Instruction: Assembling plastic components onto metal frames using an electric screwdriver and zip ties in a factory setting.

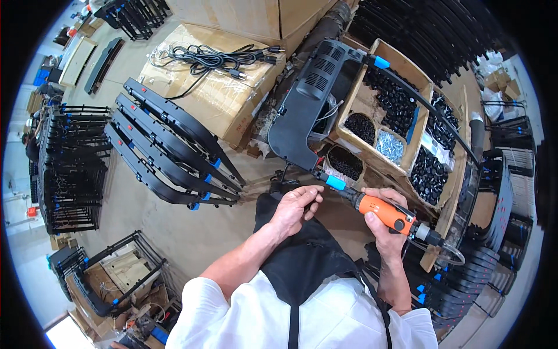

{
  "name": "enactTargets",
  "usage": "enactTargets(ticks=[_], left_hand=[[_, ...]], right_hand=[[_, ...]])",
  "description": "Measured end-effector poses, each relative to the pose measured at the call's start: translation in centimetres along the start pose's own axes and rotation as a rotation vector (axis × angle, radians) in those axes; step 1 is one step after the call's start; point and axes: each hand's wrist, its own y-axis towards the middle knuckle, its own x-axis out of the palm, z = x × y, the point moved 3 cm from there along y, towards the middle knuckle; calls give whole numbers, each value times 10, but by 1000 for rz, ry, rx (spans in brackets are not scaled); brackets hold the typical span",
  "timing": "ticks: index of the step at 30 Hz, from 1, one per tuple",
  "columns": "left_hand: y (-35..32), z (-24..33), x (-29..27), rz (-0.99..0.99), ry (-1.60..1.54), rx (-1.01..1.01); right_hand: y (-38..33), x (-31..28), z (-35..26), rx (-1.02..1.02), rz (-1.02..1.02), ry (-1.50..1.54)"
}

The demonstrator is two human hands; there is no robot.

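My right hand (383,230) is wrapped round an orange power screwdriver (381,210). Its dark nose points up and left, right by a blue clip (335,182) on a black frame (293,131). Whether the tip touches the frame cannot be made out. A ribbed black housing (326,68) forms the upper part of that frame. Left of the driver's nose, my left hand (297,209) has its fingers curled and pressed together. Anything pinched there is too small to name.
A divided wooden box (343,132) beyond my right hand holds black knobs, dark small parts and silver screws (390,146). Several curved black frames (168,139) stand at left. Black power cords (212,58) lie on a cardboard box (247,113). More frames (465,285) are stacked at right.
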Motion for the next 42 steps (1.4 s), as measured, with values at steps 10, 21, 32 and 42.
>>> enactTargets(ticks=[10,21,32,42], left_hand=[[16,5,-23,-99,-186,-216],[28,23,-29,-113,-370,-304],[3,53,-51,-35,146,-43],[58,127,-80,379,1285,689]], right_hand=[[1,38,10,21,-8,-45],[14,77,14,48,-52,-198],[19,80,12,58,38,-243],[30,71,13,79,54,-311]])
